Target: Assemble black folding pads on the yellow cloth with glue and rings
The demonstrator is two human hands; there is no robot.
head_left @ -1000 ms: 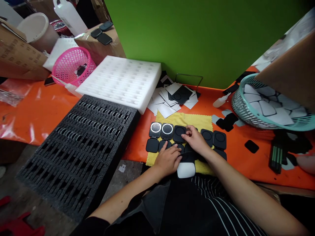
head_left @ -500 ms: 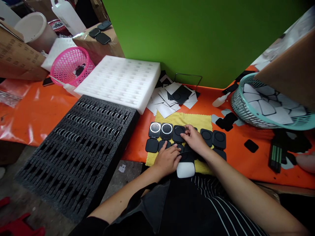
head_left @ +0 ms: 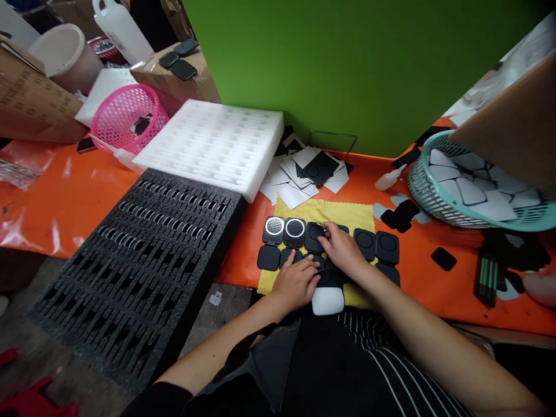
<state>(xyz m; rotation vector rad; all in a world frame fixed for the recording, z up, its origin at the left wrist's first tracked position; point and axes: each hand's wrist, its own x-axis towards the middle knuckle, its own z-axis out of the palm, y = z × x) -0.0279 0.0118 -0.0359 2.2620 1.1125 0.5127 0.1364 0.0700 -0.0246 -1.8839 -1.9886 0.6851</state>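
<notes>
A row of black square hinged cases (head_left: 386, 248) lies open on a yellow cloth (head_left: 325, 211) at the table's near edge. Two at the left (head_left: 284, 230) show silver rings. My left hand (head_left: 297, 284) rests flat, fingers extended, on the lower half of a middle case. My right hand (head_left: 343, 249) pinches at the upper half of the case (head_left: 313, 236) beside the ringed ones; what its fingertips hold is too small to make out. A white and black pad (head_left: 328, 295) sits under my wrists.
A black slotted foam tray (head_left: 143, 249) hangs over the table edge at left, a white foam tray (head_left: 212, 142) behind it. A pink basket (head_left: 128, 113), white paper squares (head_left: 299, 174), a teal basket (head_left: 469, 191) of liners and loose black pieces (head_left: 402, 214) surround the cloth.
My right hand has shifted slightly left onto the third case's upper half. My left hand has barely moved.
</notes>
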